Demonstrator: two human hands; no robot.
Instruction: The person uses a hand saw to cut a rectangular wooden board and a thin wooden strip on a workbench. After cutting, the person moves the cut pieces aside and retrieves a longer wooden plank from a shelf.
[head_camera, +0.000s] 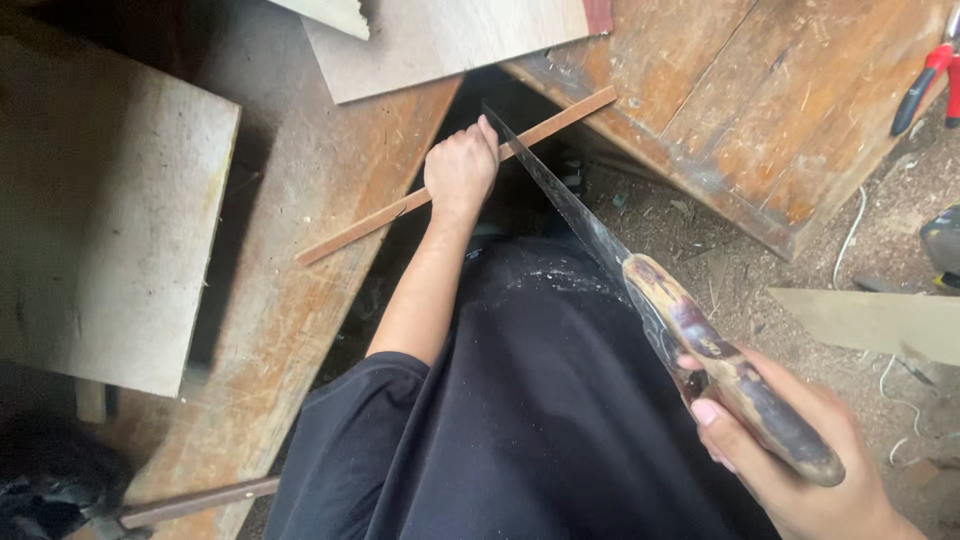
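Head view shows sawing under way. The left hand (461, 168) is closed around a thin wooden strip (455, 177), pinning it across the gap between two worn workbenches. The right hand (790, 455) is wrapped tight around the dark handle of a handsaw (640, 290), whose blade crosses the strip just right of the left hand, its tip touching the wood. The next stroke seems to call for a steady push along the cut line, with the strip held firm. Left of the strip lies a pale board (110, 220); far right of it, red pliers (925, 85) and a sawdust-strewn floor (690, 215).
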